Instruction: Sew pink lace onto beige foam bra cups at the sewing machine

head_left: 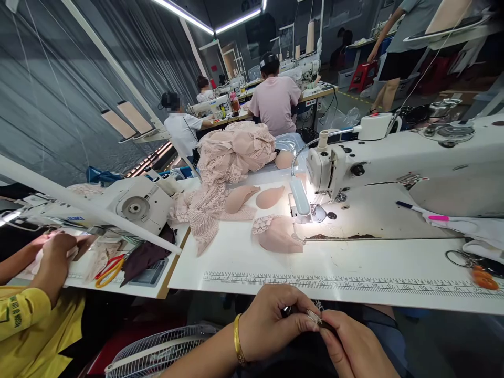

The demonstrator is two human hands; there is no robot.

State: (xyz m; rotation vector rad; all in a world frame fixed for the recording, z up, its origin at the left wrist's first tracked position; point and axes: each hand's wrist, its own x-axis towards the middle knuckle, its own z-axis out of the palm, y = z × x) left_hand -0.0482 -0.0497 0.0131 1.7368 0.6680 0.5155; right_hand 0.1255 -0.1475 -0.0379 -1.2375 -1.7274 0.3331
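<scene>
My left hand (268, 323), with a gold bracelet at the wrist, is closed in a pinch in front of the table edge. Between its thumb and fingers is a small dark and metallic piece (314, 316) with pale thread ends; its kind is unclear. My right hand (350, 341) meets it from the other side, thumb and fingers pinched on the same piece. Beyond them, on the white sewing table (236, 257), a beige bra cup with lace (277, 234) lies by the needle area of the sewing machine (366, 163). Two loose cups (270, 197) (239, 199) rest behind it.
A heap of beige lace fabric (236, 152) is at the back. A printed ruler (315, 281) runs along the front edge. At right lie a seam-ripper-like pen (409, 206) and keys (459, 257). A co-worker's arm (51, 262), yellow-handled scissors (110, 270) and another machine (134, 205) are left.
</scene>
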